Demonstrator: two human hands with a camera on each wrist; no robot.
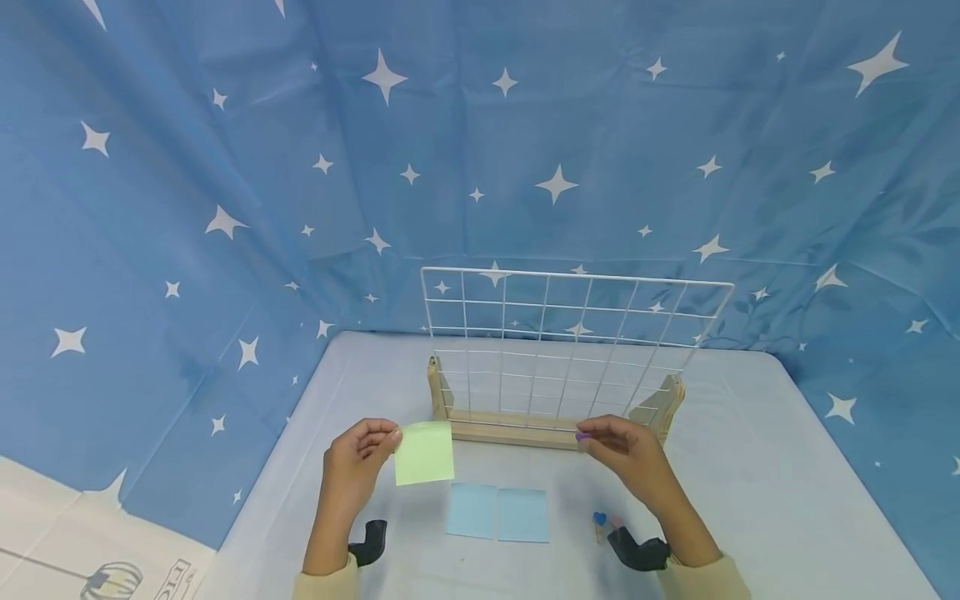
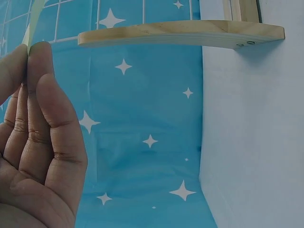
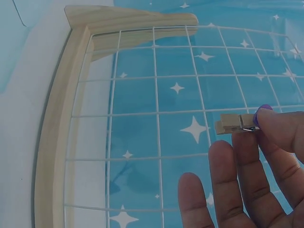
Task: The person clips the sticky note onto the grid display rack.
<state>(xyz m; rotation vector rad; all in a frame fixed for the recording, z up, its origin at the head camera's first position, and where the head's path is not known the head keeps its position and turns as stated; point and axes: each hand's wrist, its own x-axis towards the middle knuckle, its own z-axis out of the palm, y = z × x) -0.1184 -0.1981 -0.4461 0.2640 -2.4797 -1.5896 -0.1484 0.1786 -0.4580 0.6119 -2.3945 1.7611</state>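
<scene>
The left hand [image 1: 352,458] is pinching a square pale-green paper note [image 1: 425,454], the right hand [image 1: 632,457] a purple-topped wooden clothespin [image 3: 230,123]. Beyond them a white wire grid [image 1: 576,337] is standing on a wooden base [image 1: 517,432]; nearer, two light-blue paper notes [image 1: 522,515] and a blue heart-topped clip [image 1: 599,519] are lying.

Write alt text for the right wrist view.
The right hand pinches a wooden clothespin, a purple piece showing at the thumb, in front of a white wire grid on a wooden stand. Behind is a blue, white-starred backdrop.
</scene>
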